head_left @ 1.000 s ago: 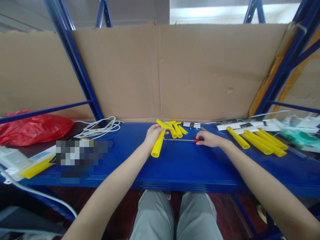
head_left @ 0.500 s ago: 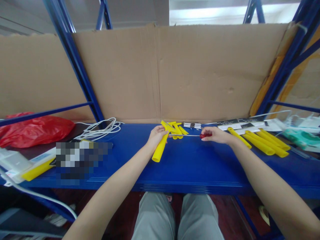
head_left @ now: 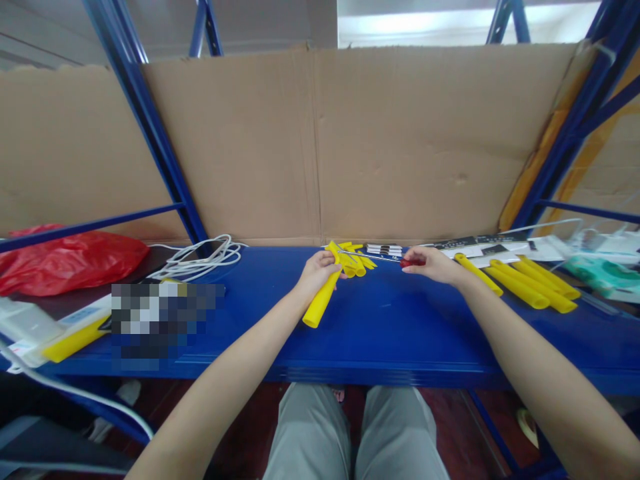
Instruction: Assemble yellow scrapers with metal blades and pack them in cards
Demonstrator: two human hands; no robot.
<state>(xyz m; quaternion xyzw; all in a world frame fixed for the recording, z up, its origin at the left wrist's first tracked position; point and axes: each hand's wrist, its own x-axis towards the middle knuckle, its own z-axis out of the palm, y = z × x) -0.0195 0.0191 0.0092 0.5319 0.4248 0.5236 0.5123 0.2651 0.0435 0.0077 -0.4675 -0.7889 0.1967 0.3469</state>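
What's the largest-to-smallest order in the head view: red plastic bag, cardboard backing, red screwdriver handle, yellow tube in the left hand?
1. Cardboard backing
2. Red plastic bag
3. Yellow tube in the left hand
4. Red screwdriver handle, partly covered by the right hand

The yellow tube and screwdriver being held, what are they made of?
Held yellow tube: probably plastic, smooth and softly shiny, with even colour. Screwdriver shaft: looks like polished metal, thin and silvery; red handle perhaps plastic, slightly glossy.

Red bag (head_left: 75, 261) beside coiled white cable (head_left: 213, 259)
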